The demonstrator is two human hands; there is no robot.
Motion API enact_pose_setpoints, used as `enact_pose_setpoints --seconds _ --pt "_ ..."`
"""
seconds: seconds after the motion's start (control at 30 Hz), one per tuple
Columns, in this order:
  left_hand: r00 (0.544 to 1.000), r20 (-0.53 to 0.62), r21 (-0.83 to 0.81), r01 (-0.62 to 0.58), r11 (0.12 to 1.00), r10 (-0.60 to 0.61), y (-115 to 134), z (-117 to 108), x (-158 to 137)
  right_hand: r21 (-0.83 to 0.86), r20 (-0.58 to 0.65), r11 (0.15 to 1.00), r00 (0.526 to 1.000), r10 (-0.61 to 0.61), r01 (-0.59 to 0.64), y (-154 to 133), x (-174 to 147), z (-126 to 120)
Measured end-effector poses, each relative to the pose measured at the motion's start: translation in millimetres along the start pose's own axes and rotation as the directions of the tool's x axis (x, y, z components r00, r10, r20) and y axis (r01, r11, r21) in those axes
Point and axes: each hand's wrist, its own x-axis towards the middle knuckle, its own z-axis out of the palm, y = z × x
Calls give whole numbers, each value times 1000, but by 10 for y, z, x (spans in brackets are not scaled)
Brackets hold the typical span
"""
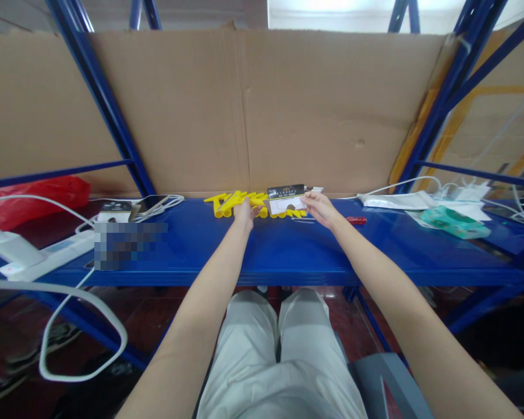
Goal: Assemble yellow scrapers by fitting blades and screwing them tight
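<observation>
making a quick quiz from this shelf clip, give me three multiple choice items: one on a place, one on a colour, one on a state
1. Where does the small red item lie?
A. on the blue shelf, right of the right hand
B. under the white power strip
C. on the person's lap

2. What colour are the plastic pieces by the left hand?
A. green
B. yellow
C. white

3. How is the packaged card kept?
A. flat on the floor
B. hanging from the frame
C. held at its edge by the right hand

Answers: 1 A, it rests on the shelf beyond the right wrist. 2 B, they are bright yellow. 3 C, the right fingers grip its right edge.
</observation>
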Motion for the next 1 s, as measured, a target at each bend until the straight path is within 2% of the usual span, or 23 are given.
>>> enact_pose_setpoints --seconds 0.13,0.3,0.37,0.47,0.67,0.77,1.0 --pt "1000 -7 6 -12 1000 12 -1 -11 17 -57 19 998 1000 21 -20 9 -34 41" --pt "992 -118 10 -54 998 55 40 -40 62 -118 -9 992 999 43 -43 30 -38 52" --pt "989 -128 36 -65 997 70 45 -38 62 -124 -20 991 999 39 -41 39 -33 49" --pt "994 -90 78 -59 995 66 30 -24 40 -104 -23 994 999 25 -27 44 -32 48" --pt "999 40 160 24 987 -31 -23 -2 -17 -73 -16 997 1000 26 -27 33 -47 66" --pt "995 88 207 19 978 -38 -28 -1 -28 -69 -19 997 999 26 -28 23 -48 73" --pt "995 90 309 15 951 -45 -34 -20 41 -72 -37 997 999 18 -21 22 -39 80"
